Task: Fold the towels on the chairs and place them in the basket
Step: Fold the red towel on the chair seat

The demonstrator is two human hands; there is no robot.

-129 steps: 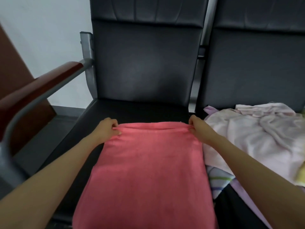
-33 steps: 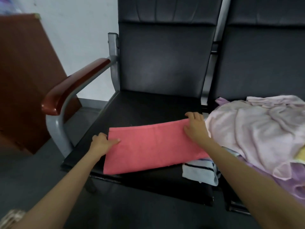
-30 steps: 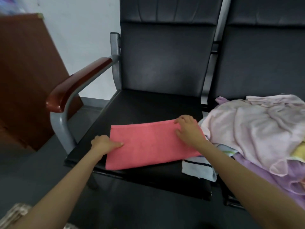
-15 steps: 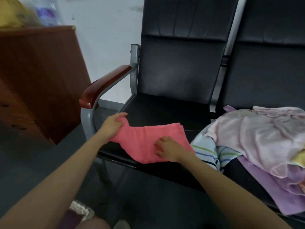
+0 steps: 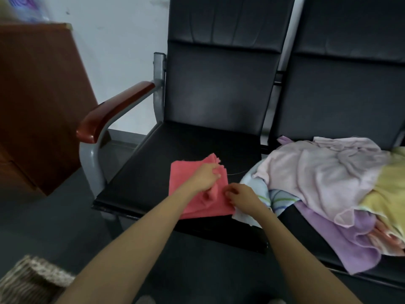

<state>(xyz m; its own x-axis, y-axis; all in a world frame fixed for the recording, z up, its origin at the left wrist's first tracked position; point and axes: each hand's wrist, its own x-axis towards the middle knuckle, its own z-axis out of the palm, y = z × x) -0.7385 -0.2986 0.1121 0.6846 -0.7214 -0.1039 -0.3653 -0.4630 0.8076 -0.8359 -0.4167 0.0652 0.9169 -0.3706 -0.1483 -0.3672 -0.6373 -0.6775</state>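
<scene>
A red towel [image 5: 186, 176] lies folded on the left black chair seat [image 5: 153, 172]. My left hand [image 5: 205, 177] rests on top of it and grips the end that is folded over to the right. My right hand [image 5: 241, 197] sits at the towel's right edge with curled fingers pinching the cloth there. A pile of unfolded towels [image 5: 328, 178] in pale pink, purple and yellow covers the right chair, with a striped towel [image 5: 277, 199] at its left edge. The woven basket [image 5: 28, 279] stands on the floor at bottom left, partly cut off.
A wooden armrest [image 5: 114, 110] on a grey metal frame bounds the left chair. A brown wooden cabinet [image 5: 32, 102] stands to the left. Dark floor [image 5: 54, 216] lies between the cabinet, the basket and the chairs.
My left hand has carried the towel's left end over to the right, folding it to a smaller square. My right hand slid to the right edge. The view shifted left, showing the basket.
</scene>
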